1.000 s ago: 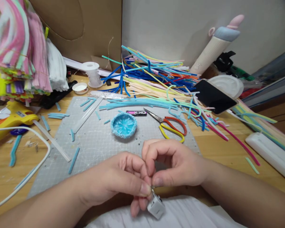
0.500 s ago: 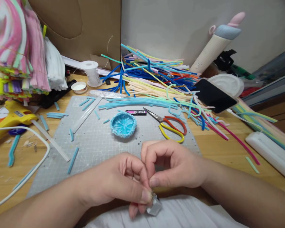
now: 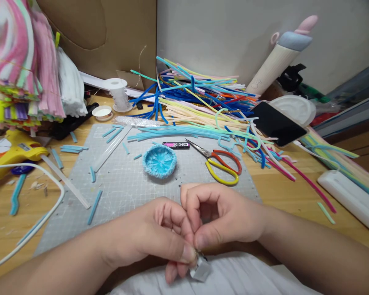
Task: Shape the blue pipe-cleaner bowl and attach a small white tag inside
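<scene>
Close to my body, my left hand [image 3: 160, 235] pinches a small light-grey box [image 3: 200, 270] by its upper end between thumb and fingers. What looks like thin wire or metal shows at that end, too small to make out. My right hand [image 3: 221, 217] is closed in a pinch right against the left fingertips, at the top of the box; what lies between its finger and thumb is hidden. Beyond the hands, a fuzzy blue bowl-shaped piece [image 3: 160, 161] rests on the grey cutting mat [image 3: 132, 184]. Scissors [image 3: 217, 159] with red and yellow handles lie to its right.
Pipe cleaners [image 3: 199, 98] in many colours pile up at the back. A yellow glue gun [image 3: 21, 151] with a white cable [image 3: 60, 192] lies at left. Behind stand a white spool [image 3: 118, 96] and a phone [image 3: 278, 125]. Short blue pieces [image 3: 94, 207] are scattered about.
My right thumb and fingertips have shifted slightly down toward the top of the box. The left hand and the box have barely moved; everything on the table stays put.
</scene>
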A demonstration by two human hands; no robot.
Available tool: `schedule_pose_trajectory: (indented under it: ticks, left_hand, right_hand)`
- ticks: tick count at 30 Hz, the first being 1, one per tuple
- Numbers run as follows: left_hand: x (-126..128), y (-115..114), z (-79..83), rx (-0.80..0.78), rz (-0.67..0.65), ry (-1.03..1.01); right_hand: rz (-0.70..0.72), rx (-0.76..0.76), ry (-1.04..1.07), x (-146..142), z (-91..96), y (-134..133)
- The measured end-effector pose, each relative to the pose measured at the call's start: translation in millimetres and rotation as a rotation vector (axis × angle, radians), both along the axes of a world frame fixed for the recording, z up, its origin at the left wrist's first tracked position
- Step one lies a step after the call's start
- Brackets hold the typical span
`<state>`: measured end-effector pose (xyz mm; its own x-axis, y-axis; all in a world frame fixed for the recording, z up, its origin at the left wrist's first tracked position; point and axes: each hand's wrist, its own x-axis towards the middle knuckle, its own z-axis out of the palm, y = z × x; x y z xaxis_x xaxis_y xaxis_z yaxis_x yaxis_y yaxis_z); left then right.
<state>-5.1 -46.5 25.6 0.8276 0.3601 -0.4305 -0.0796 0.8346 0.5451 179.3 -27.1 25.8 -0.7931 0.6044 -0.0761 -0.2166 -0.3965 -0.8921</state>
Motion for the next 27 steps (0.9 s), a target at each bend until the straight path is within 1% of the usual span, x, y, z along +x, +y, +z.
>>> schedule_pose_trajectory:
  ticks: [3,7,9,12,14,17,23,27]
  left_hand:
    - [0.1,-0.4,-1.7,0.001,-0.026,0.028]
    - [0.5,-0.6,-3.0,0.005,-0.056,0.059]
    - [0.1,-0.4,-2.9,0.004,-0.046,0.039]
    - [-1.4,0.1,-1.7,-0.003,-0.026,-0.013]
    - [-2.3,0.3,-0.3,-0.011,-0.014,-0.041]
    - [-2.5,0.7,1.7,-0.026,0.003,-0.069]
    - [-1.0,0.7,2.5,-0.046,0.023,-0.065]
    - [-1.6,-0.6,1.2,-0.053,0.031,-0.068]
  right_hand:
    - [0.004,-0.034,0.005,0.0,-2.2,-1.2]
    - [0.017,-0.020,-0.034,-0.6,-4.6,-0.8]
    - [0.027,-0.037,-0.024,-1.1,-5.1,0.2]
    - [0.048,-0.093,0.045,-1.6,-4.2,1.4]
    - [0.051,-0.102,0.081,-1.3,-2.8,1.3]
    - [0.041,-0.077,0.100,-0.5,-0.7,0.4]
    - [-0.014,0.025,0.104,-0.7,-0.7,0.2]
    - [-0.022,0.029,0.110,-1.1,-1.8,0.6]
